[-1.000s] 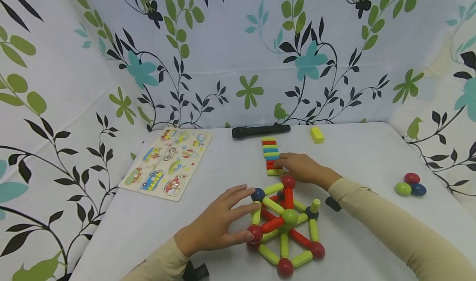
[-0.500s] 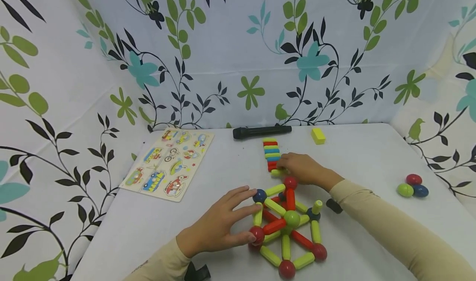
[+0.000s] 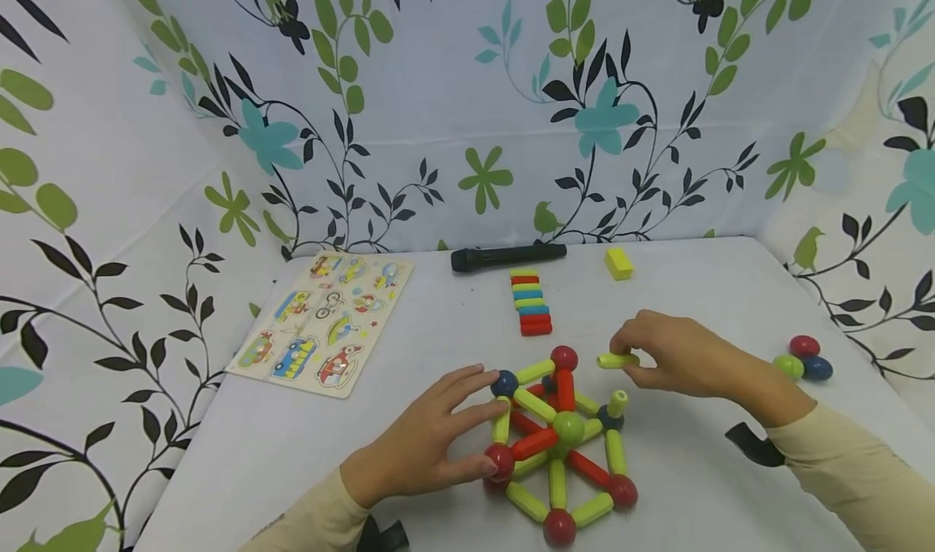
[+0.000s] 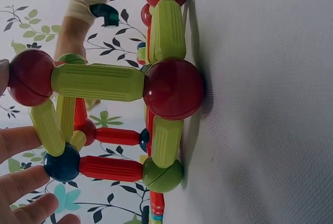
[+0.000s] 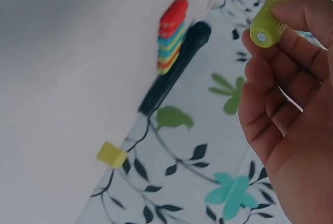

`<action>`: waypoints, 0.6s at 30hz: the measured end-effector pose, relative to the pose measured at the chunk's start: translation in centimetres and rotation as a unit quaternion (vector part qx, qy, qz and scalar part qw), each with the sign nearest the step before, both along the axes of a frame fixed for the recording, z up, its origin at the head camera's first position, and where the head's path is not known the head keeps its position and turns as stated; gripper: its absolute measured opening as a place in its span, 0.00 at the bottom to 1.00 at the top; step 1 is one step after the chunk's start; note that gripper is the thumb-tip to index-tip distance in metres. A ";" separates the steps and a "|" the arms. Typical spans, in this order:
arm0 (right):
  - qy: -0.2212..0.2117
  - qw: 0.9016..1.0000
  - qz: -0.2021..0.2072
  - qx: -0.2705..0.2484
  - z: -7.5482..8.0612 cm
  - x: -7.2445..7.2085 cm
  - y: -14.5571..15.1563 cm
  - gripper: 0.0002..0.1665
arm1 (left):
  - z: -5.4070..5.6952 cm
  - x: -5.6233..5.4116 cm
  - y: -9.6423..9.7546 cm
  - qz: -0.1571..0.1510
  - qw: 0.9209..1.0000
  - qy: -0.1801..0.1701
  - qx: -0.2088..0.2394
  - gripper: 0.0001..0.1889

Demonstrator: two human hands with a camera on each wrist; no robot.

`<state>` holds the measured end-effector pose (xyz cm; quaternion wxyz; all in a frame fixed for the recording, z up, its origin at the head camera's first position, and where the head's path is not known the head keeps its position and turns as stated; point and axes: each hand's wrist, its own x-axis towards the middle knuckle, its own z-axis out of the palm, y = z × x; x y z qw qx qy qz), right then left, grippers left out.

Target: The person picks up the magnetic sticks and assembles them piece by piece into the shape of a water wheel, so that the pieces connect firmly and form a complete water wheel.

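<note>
Head view shows a ball-and-rod structure (image 3: 568, 428) on the white table (image 3: 438, 308), its red, blue and green balls joined by red and lime rods into a wheel-like base with a raised side. One short lime rod (image 3: 618, 403) stands upright on a dark blue ball. The left hand (image 3: 431, 434) has its fingers spread, touching the raised side. The right hand (image 3: 679, 357) pinches a loose lime rod (image 3: 612, 360) between thumb and fingers, to the right of the structure and apart from it.

Right wrist view alone reveals a silvery disc (image 5: 261, 37) in the loose rod's end. Left wrist view shows grooved rods and a lower red ball (image 4: 174, 90) resting on the table, linked by a lime rod (image 4: 98, 82) to an upper red ball (image 4: 31, 77). Only the head view includes the picture board (image 3: 321, 325), printed with vehicles.
</note>
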<state>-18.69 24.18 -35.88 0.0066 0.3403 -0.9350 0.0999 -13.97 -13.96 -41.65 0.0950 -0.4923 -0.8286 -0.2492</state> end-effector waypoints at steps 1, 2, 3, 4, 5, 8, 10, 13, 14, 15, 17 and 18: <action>-0.001 1.000 0.017 -0.003 0.1 0.6 -0.1 0.14 | 0.0 0.0 0.0 -0.001 1.000 0.006 0.001 0.30; 0.001 0.999 0.036 -0.005 0.2 1.2 -0.3 0.15 | 0.0 -0.1 0.0 -0.001 1.000 0.009 0.001 0.30; 0.003 0.998 0.055 -0.007 0.3 1.6 -0.5 0.15 | 0.0 -0.1 0.0 -0.001 1.000 0.012 0.002 0.30; 0.004 0.997 0.075 -0.009 0.3 2.0 -0.8 0.16 | -0.1 -0.1 -0.1 -0.001 1.000 0.014 0.003 0.30; 0.003 0.996 0.090 -0.011 0.4 2.4 -1.1 0.16 | -0.1 -0.1 -0.1 -0.001 1.000 0.014 0.003 0.30; 0.002 0.993 0.121 -0.011 0.6 3.1 -1.9 0.17 | -0.2 -0.1 -0.1 0.002 1.000 0.014 0.003 0.29; 0.002 0.991 0.131 -0.010 0.7 3.4 -2.4 0.18 | -0.2 -0.1 -0.1 0.003 1.000 0.014 0.002 0.29; 0.007 0.991 0.137 -0.008 0.8 3.6 -2.6 0.18 | -0.2 -0.2 0.0 0.003 1.000 0.014 0.003 0.30; 0.010 0.991 0.136 -0.008 0.8 3.7 -2.7 0.18 | -0.2 -0.2 0.0 0.003 1.000 0.011 0.004 0.30; 0.011 0.991 0.135 -0.008 0.7 3.7 -2.7 0.18 | -0.1 -0.2 0.0 0.003 1.000 0.009 0.005 0.30; 0.012 0.991 0.130 -0.010 0.7 3.7 -2.5 0.18 | -0.1 -0.2 0.0 0.004 1.000 0.004 0.006 0.31; 0.016 0.992 0.126 -0.012 0.8 3.8 -2.4 0.19 | -0.1 -0.2 0.0 0.004 1.000 0.002 0.007 0.31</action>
